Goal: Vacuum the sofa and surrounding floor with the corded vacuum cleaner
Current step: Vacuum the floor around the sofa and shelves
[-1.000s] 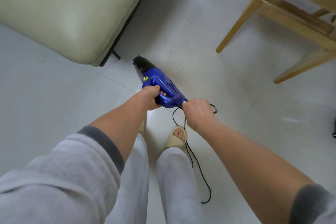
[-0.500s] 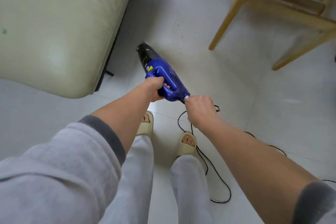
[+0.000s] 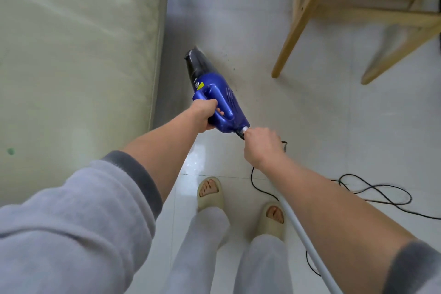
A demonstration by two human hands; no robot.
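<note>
A blue handheld vacuum (image 3: 226, 102) with a black nozzle (image 3: 196, 63) points forward over the white tile floor (image 3: 317, 126), just right of the cream sofa (image 3: 83, 55). My left hand (image 3: 205, 114) grips its loop handle. My right hand (image 3: 261, 147) grips the rear end, where a pale grey tube (image 3: 307, 246) runs back under my forearm. The black cord (image 3: 372, 192) lies in loops on the floor to the right. Dark specks of dirt dot the tiles beside the nozzle.
Wooden chair legs (image 3: 296, 31) stand at the upper right, leaving a floor lane between them and the sofa. My feet in beige slippers (image 3: 210, 194) stand behind the vacuum, with the cord trailing close to the right foot.
The vacuum has moved forward along the sofa's side, both hands keeping their hold. The sofa now fills the left side, and more of the cord shows on the right.
</note>
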